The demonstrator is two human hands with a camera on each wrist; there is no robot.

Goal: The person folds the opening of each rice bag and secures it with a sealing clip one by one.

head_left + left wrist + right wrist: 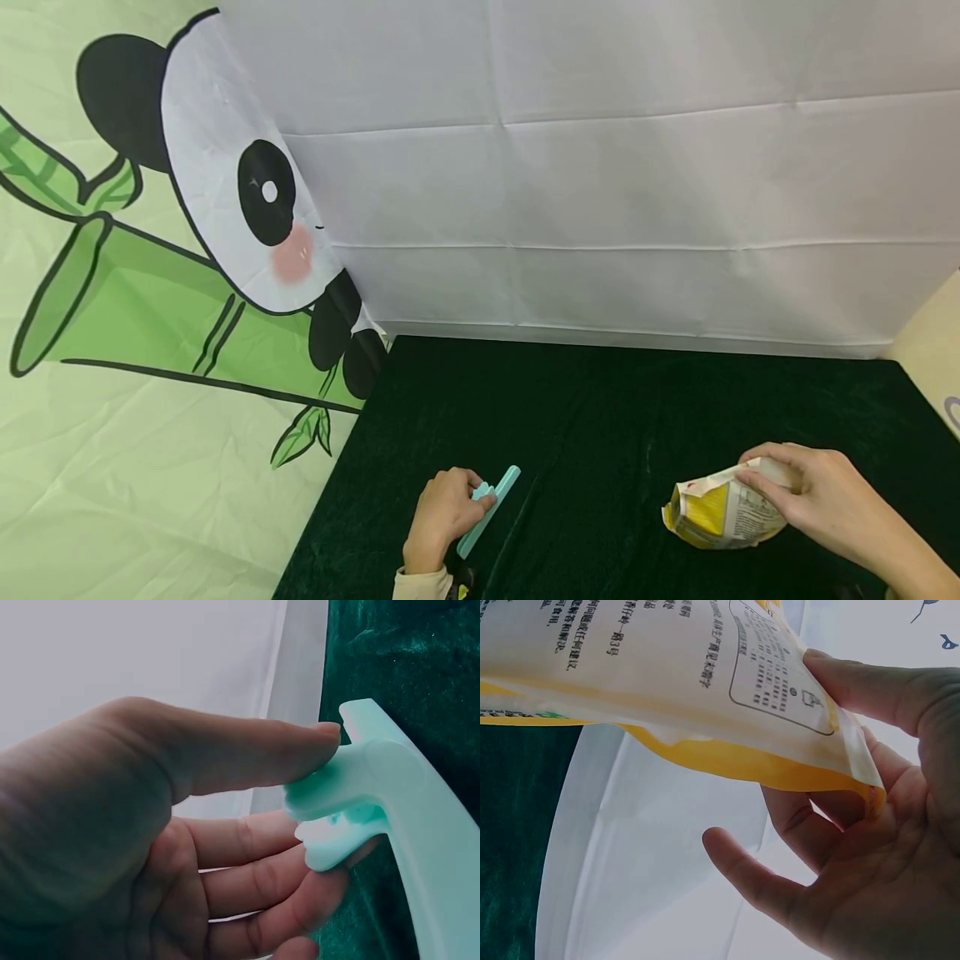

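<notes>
White backdrop cloth [600, 167] hangs behind the worktop [600, 400], which is covered in dark green velvet. Left of the worktop hangs a pale green cloth printed with a panda and bamboo [150, 275].

On the worktop's near right part lies a yellow-and-white snack bag [716, 512], the only container in view. Its contents cannot be seen. The right hand [813, 496] rests over the bag's right end, thumb and fingers curled round the bag's upper edge. The right wrist view adds what the head view lacks: the bag [705, 682] seen from below, with small printed text and a boxed panel on its white face, a yellow strip along its seam, and the corner pinched between the thumb and the fingers [832, 810]; the little finger juts free beneath.

On the worktop's near left part lies a pale teal plastic clip [489, 508], slanting away from the worktop's front edge. The left hand [446, 517] is curled on its nearer part. The left wrist view shows the grip closely: the thumb presses the top of the clip [390, 795], and the fingers [285, 885] curl beneath its short tab, with the long bar running down over the velvet.

The bag and the clip lie well apart.
</notes>
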